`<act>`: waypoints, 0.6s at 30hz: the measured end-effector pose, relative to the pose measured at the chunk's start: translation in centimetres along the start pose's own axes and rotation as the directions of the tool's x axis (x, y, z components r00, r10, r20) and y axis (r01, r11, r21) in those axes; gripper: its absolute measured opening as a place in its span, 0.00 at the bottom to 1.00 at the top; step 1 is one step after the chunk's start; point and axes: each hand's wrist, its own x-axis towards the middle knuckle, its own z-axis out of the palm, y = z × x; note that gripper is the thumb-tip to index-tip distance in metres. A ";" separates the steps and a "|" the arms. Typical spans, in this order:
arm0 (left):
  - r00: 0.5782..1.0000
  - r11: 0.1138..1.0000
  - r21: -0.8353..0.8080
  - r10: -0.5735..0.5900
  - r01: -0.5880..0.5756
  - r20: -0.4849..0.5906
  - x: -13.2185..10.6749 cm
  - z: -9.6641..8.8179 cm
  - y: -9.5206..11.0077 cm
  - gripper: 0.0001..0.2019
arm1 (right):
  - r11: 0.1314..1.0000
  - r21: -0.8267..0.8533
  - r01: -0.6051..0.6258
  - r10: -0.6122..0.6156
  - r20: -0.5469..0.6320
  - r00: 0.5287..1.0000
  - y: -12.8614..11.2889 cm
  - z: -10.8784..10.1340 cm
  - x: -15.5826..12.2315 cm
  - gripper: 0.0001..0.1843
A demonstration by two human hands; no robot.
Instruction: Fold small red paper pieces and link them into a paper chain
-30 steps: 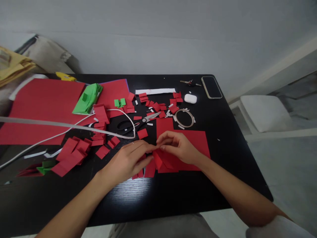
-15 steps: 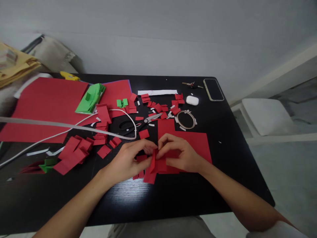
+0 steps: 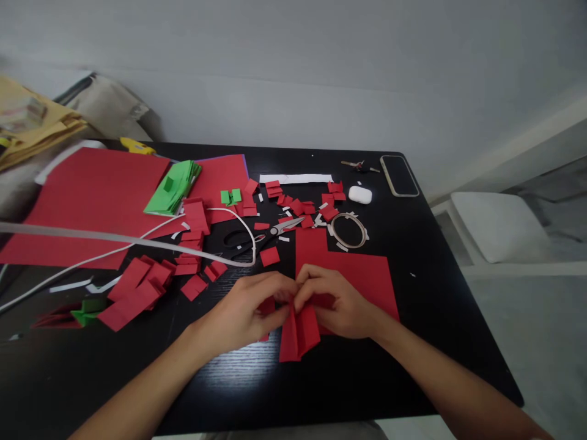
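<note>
Centrally, a folded red paper piece [image 3: 299, 333] is held between the two hands above the near part of a black table [image 3: 367, 373], its creased lower end spread toward the table's near edge. By the left hand [image 3: 259, 308] the piece is gripped at its upper left side, the fingers drawn narrow and the thumb pressed along the paper. By the right hand [image 3: 334, 301] it is gripped at its upper right, the fingers curled narrowly over the paper; the right thumb is partly hidden. The fingertips of both hands are brought close together at the top of the fold.

Beneath and beside the right hand, a larger red sheet [image 3: 367, 278] is laid flat. Beyond the hands, opened scissors [image 3: 274, 231] are seen among small red pieces and white scraps, with a tape roll [image 3: 334, 231] placed to their right. A green paper stack [image 3: 173, 188] is rested on red sheets at the left, and a phone [image 3: 400, 176] is set near the far right corner.
</note>
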 end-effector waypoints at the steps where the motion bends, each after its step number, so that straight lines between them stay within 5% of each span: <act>1: 1.000 1.000 -0.001 -0.003 0.003 0.004 0.0 0.0 0.0 0.10 | 1.000 0.002 -0.005 0.005 0.001 1.000 0.0 0.0 0.0 0.09; 18: 0.999 0.991 0.133 0.034 -0.033 -0.010 -0.5 -0.2 0.1 0.09 | 0.999 -0.041 0.021 -0.022 -0.031 0.999 0.0 -0.7 0.0 0.06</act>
